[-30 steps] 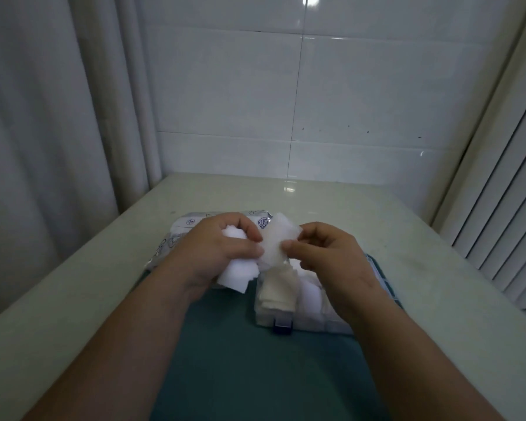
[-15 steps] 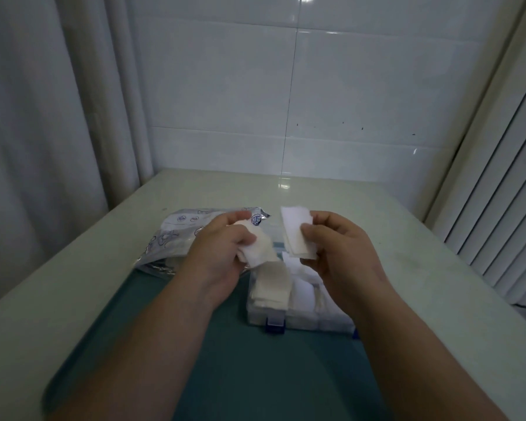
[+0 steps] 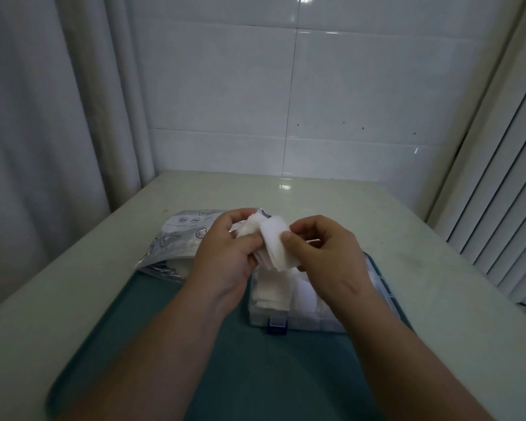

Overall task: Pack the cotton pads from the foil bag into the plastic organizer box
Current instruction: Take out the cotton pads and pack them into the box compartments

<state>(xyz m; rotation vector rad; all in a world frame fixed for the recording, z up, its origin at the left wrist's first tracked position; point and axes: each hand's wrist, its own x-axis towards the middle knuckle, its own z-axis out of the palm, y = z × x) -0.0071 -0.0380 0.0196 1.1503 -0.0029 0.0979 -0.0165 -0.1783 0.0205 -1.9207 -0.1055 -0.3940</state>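
**A:** In the head view, where are the cotton pads (image 3: 275,247)?

**B:** We hold a small stack of them in the air between both hands. Our left hand (image 3: 225,256) grips the stack's upper, far end with curled fingers. Our right hand (image 3: 325,256) pinches the front sheets between thumb and fingertips.

**A:** And the plastic organizer box (image 3: 313,325)?

**B:** It is straight below the stack and a little toward us, on the teal mat (image 3: 225,375) that covers part of the tabletop (image 3: 438,268). Its blue latch (image 3: 277,329) faces us. The packed pads (image 3: 271,293) lie in its left compartment, long side running away from us.

**A:** How does our stack lie against that?

**B:** Its long side hangs downward, tipped toward our right. We judge it must be laid flat and turned in line with the compartment before it goes in.

**A:** Which hand is nearer?

**B:** The right one, which hangs over the box. Its forearm hides the right-hand compartments, so we cannot tell how full they are. The left hand sits above the box's left edge, between the box and the foil bag (image 3: 176,238). The bag lies on the tabletop to our left, by the mat's far corner.

**A:** So the way down is short?

**B:** We judge so: down and slightly toward us, with the right hand leading.
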